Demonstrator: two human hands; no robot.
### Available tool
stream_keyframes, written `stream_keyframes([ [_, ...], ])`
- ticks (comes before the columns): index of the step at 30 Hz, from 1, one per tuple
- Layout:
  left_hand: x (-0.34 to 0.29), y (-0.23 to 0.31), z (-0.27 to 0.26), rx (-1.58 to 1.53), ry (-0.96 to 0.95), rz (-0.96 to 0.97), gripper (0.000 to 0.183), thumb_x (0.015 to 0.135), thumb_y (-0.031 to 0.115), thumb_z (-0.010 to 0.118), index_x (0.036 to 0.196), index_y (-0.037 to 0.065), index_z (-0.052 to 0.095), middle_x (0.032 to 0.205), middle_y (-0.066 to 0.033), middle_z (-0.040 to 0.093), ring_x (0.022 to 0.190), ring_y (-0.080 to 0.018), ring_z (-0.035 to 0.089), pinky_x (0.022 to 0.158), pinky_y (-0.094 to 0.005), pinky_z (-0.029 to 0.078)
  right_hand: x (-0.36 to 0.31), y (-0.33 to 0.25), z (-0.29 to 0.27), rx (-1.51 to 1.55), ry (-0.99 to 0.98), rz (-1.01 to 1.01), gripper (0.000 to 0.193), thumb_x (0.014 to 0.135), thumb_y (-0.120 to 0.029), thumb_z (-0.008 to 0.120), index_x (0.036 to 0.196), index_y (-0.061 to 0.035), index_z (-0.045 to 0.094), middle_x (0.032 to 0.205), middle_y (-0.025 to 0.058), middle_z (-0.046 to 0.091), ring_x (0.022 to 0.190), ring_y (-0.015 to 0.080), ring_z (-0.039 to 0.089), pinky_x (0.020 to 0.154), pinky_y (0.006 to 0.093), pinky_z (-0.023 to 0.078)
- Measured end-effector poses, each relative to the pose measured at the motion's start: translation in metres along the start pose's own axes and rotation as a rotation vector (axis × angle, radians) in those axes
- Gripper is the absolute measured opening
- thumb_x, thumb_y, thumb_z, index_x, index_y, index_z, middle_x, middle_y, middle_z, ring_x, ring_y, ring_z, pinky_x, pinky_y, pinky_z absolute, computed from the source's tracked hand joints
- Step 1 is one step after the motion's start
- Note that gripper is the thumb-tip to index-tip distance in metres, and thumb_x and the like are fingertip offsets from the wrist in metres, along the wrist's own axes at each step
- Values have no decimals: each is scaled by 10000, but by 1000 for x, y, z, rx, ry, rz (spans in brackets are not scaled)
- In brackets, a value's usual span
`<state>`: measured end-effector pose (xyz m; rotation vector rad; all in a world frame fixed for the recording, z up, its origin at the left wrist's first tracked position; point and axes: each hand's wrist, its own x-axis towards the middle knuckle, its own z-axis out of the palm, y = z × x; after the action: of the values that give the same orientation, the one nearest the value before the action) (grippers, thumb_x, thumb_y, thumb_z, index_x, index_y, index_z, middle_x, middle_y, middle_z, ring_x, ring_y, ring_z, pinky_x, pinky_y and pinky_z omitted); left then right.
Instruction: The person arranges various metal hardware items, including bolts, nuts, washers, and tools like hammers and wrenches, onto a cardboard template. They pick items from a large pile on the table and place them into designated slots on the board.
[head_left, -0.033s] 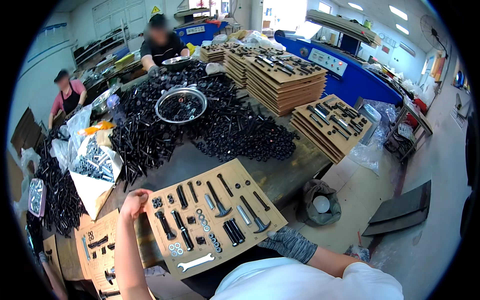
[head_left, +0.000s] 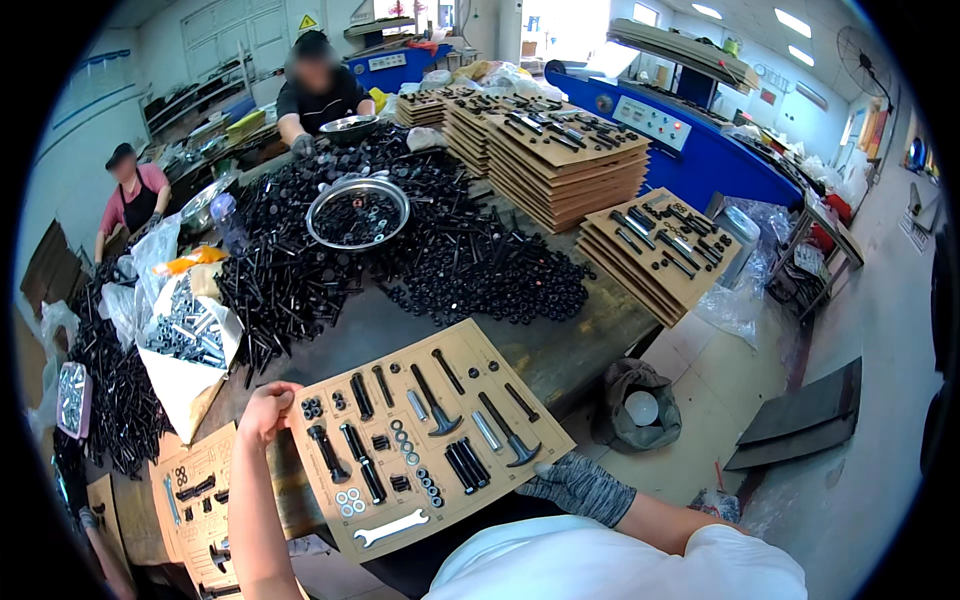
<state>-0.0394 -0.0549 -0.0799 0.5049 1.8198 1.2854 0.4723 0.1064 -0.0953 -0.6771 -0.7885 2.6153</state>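
Observation:
I hold a brown cardboard sheet (head_left: 437,400) tilted in front of my body at the table's near edge. My bare left hand (head_left: 268,410) is closed on its left edge, and my right hand (head_left: 580,487), in a grey knit glove, grips the lower right corner. Across the sheet lie black bolts (head_left: 467,465), two black T-headed bolts (head_left: 509,430), silver sleeves (head_left: 487,431), nuts and washers (head_left: 350,502) in groups. A silver open-ended wrench (head_left: 392,527) lies along the near edge. The fingers under the sheet are partly hidden.
Heaps of black bolts (head_left: 280,290) and nuts (head_left: 490,275) cover the table, with a metal bowl (head_left: 358,213) among them. Stacked loaded cardboard sheets (head_left: 570,180) stand at right; other sheets (head_left: 205,500) lie at left. A bag of silver parts (head_left: 185,350) sits left. Two co-workers are across the table.

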Motion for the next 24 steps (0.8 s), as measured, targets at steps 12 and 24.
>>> stream_keyframes([
  [12, -7, 123, 120, -11, -17, 98, 231, 1034, 59, 499, 1184, -25, 652, 914, -63, 706, 664, -91, 658, 525, -192, 520, -26, -137, -37, -75, 24, -257, 693, 895, -144, 753, 1476, -14, 398, 1347, 173, 592, 1213, 308, 627, 951, 439, 599],
  [24, 123, 235, 394, -70, -297, 225, 319, 1038, 58, 488, 1315, -60, 593, 1106, -109, 690, 882, -130, 669, 710, -222, 542, -55, -369, -198, -254, 405, -727, 577, 919, -155, 678, 1403, 78, 468, 1264, 215, 640, 1131, 305, 678, 875, 397, 632],
])
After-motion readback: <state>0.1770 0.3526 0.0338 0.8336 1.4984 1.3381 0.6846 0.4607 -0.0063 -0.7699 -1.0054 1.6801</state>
